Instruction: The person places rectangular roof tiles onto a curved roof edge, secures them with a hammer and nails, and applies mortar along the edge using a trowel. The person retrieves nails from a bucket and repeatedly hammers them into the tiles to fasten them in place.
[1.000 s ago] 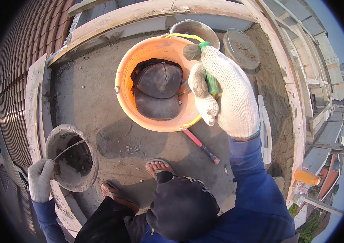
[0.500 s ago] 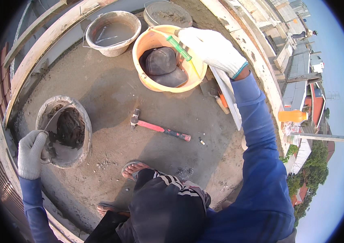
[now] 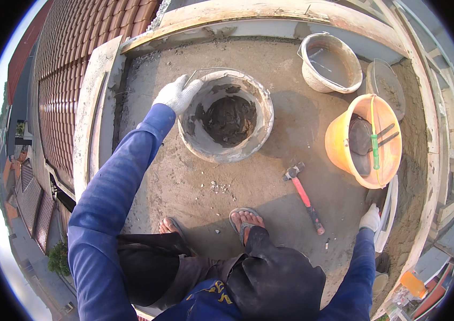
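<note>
The centre of the view is taken as the clock's centre. Nearest, two sandaled feet (image 3: 247, 220) stand on the concrete floor (image 3: 269, 187), one at 7 o'clock and one between 5 and 6. At 4 o'clock lies a hammer (image 3: 304, 197), its head toward the centre and its red and dark handle toward the lower right.

Farther out, near 4 o'clock, the gloved right hand (image 3: 370, 218) is low beside a white board (image 3: 390, 220), close to a dark flat blade (image 3: 375, 197). Its fingers are hidden, so I cannot tell if it grasps something. Just beyond, at 3 o'clock, an orange bucket (image 3: 338, 145) is tilted; in it are a dark cap (image 3: 359, 136) and two dark bars (image 3: 384, 134), and its yellow handle has a green grip (image 3: 375, 152).

At 12 o'clock stands the mortar bucket (image 3: 263, 125), with dark wet mortar (image 3: 229, 120) at its bottom. At 11 o'clock, the gloved left hand (image 3: 177, 95) is at its rim, grasping the wire handle (image 3: 211, 69).

Beyond, between 1 and 2 o'clock, a grey bucket (image 3: 312, 80) contains greyish liquid, and a round container (image 3: 390, 88) is near it at 2. Farthest are a wooden beam (image 3: 248, 15) along 12 o'clock and brown roof tiles (image 3: 85, 59) at 10.
</note>
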The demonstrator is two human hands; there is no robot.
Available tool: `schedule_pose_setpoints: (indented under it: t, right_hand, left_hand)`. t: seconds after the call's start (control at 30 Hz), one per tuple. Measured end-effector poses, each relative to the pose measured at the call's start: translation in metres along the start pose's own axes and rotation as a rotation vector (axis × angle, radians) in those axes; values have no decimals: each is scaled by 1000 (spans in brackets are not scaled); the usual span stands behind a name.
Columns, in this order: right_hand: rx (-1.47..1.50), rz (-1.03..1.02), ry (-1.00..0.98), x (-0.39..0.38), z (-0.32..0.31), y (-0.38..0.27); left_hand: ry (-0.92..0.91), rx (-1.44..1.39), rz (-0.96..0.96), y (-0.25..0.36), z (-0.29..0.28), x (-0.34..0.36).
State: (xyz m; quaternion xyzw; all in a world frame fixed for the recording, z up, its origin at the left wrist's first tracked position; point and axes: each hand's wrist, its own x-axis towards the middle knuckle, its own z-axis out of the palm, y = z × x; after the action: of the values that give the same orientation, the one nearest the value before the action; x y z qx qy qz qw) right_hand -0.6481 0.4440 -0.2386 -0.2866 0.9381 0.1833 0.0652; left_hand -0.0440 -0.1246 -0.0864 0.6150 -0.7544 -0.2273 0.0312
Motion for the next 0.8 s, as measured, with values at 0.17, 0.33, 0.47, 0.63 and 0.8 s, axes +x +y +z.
schedule_pose_setpoints:
  t: [0.17,0.33,0.47,0.63,0.8]
  right_hand:
    - [-101,-31,-86,-24,-49,-28]
    - [379,-131,131,-85,-30,19]
    - [638,-102,48,-162,-7,11]
    - [867,126,-648,-229,-129,-74]
    - [884,-232,-518,-249,-118,-117]
  left_hand:
    - [-299,-758,-307,-9,11,-33]
    - [-339,-816,-203,-6,15,-45]
    - [-152,-629,-170,-7,11,-66]
    - [22,-544,-99,-28,-34,-108]
    - [195,-647,-229,-98,-54,-186]
